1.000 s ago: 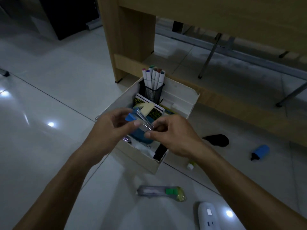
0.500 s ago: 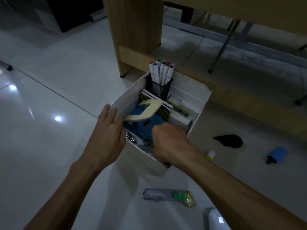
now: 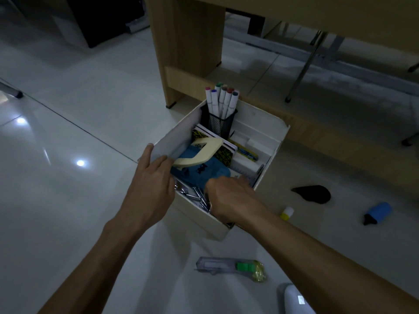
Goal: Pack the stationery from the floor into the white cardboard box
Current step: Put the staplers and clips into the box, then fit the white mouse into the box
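The white cardboard box (image 3: 260,123) stands open on the floor. It holds a black mesh cup of markers (image 3: 221,114), a cream hole punch (image 3: 200,152) on a blue item (image 3: 201,173), notebooks and shiny metal clips (image 3: 192,196). My left hand (image 3: 154,177) grips the box's left wall at the rim. My right hand (image 3: 229,196) reaches down into the near end of the box, its fingers hidden. On the floor lie a clear cutter with a green slider (image 3: 231,267), a glue stick (image 3: 286,213), a blue highlighter (image 3: 377,213) and a black object (image 3: 313,193).
A wooden desk (image 3: 188,41) stands right behind the box, its low rail running to the right. Metal legs (image 3: 303,64) rise beyond it. A white device (image 3: 294,300) lies at the bottom edge. Glossy tile floor (image 3: 68,155) spreads to the left.
Both hands held a blue binder clip over the box a second ago. Since then my right hand has gone down into the box's near end, and my left hand has moved to the left wall.
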### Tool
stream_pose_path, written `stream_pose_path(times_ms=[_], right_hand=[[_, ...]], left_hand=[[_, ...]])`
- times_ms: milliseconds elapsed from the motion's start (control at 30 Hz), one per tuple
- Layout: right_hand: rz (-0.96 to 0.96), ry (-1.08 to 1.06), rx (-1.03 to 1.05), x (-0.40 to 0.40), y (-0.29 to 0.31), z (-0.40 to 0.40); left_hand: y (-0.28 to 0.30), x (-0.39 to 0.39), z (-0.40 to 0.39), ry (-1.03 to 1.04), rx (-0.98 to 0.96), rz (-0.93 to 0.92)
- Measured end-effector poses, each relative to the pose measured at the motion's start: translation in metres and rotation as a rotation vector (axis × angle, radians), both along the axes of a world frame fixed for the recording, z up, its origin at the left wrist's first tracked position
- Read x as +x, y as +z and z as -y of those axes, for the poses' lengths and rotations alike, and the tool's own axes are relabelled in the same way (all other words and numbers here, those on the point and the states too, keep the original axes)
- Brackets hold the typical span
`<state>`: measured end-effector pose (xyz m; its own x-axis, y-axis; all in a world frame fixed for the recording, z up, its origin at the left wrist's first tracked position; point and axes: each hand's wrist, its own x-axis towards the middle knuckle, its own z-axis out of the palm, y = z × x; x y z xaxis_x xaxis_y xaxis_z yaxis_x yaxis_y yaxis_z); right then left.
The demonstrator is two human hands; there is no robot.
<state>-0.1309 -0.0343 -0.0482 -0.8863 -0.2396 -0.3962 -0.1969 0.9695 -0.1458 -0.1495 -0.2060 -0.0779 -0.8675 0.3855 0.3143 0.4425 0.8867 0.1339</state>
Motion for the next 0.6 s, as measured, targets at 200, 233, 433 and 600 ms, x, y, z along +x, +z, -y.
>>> stream_pose_path(times_ms=[200,233,433,600], right_hand=[[-0.015,-0.005,-0.009,0.0,-0.004,0.0],[-0.031,-0.013,-0.021,0.001,-0.005,0.0],[-0.236,-0.118,-0.295,0.002,-0.001,-0.009],[-0.423,-0.023,-0.278,0.015,0.014,-0.045]], left_hand=[[0.002,0.002,-0.002,0.014,0.026,-0.025],[0.001,0.001,-0.001,0.015,0.036,-0.007],[0.009,-0.008,-0.012,0.017,0.069,0.14],[0.038,0.008,-0.061,-0.097,0.176,0.234]])
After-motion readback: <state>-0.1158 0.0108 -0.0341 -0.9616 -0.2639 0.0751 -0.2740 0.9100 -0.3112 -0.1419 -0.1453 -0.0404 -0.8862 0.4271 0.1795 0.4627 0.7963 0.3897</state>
